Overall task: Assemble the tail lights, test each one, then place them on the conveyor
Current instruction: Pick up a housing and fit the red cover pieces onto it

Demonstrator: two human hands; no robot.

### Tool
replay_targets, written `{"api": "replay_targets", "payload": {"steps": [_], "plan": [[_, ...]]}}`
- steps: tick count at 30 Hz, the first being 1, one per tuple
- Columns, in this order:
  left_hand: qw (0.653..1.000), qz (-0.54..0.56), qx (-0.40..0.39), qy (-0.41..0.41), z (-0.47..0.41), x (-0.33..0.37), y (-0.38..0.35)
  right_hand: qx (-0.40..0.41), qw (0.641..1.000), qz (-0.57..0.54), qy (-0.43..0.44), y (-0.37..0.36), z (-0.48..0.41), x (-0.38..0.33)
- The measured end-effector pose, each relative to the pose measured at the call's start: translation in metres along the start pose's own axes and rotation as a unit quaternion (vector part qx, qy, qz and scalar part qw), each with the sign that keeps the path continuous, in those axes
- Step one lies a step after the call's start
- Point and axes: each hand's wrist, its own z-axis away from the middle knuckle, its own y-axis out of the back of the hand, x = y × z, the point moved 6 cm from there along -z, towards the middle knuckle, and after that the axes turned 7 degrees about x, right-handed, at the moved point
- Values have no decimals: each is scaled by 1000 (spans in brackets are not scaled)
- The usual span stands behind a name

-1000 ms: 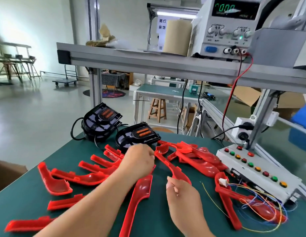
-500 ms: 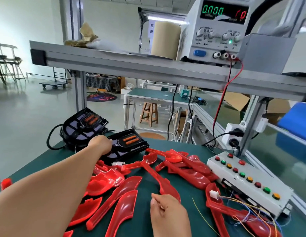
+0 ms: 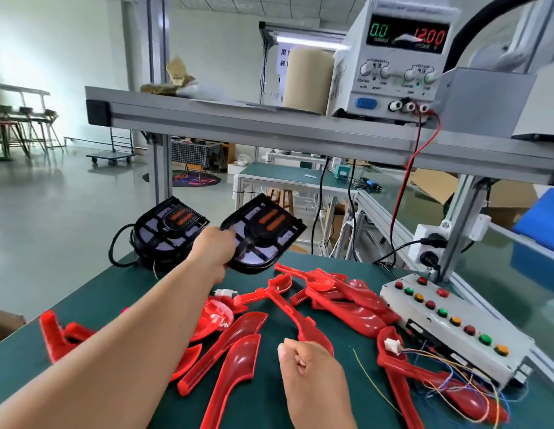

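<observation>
**Green Worktop, Strewn With Red Parts**

A green-matted worktop (image 3: pixel 108 305) is strewn with red translucent plastic lens covers (image 3: pixel 238 357). A black ribbed tail-light housing with orange strips (image 3: pixel 170 227) is set at its far left edge. A white box of coloured push-buttons (image 3: pixel 455 332) is laid along the right, with thin coloured wires (image 3: pixel 449 376) beside it.

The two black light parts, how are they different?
The held black part is up off the table, tilted, gripped by the left hand; the resting black part lies at the table's far edge, untouched. A black cable loops beside the resting one only. Both are black with two orange strips.
</observation>
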Motion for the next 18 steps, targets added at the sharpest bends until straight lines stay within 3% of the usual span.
{"api": "replay_targets", "payload": {"steps": [3, 5, 8, 12, 15, 17, 18], "plan": [[999, 34, 17, 6, 56, -8, 5, -7, 999, -48, -18, 5, 5, -4], [994, 106, 14, 33, 97, -21, 5, 24, 983, -168, -66, 11, 7, -2], [978, 186, 26, 86, 152, -39, 4, 24, 903, -417, -102, 18, 7, -4], [979, 191, 17, 67, 203, -42, -4, -68, 828, -552, -63, 20, 5, -14], [993, 117, -29, -8, 216, -41, -5, -38, 801, -590, -96, 26, -1, -5], [984, -72, -109, -123, 215, -35, 0, -12, 804, -585, -104, 37, -10, 1], [948, -212, -155, -180, 213, -38, 2, 2, 804, -585, -103, 44, -15, 3]]}}
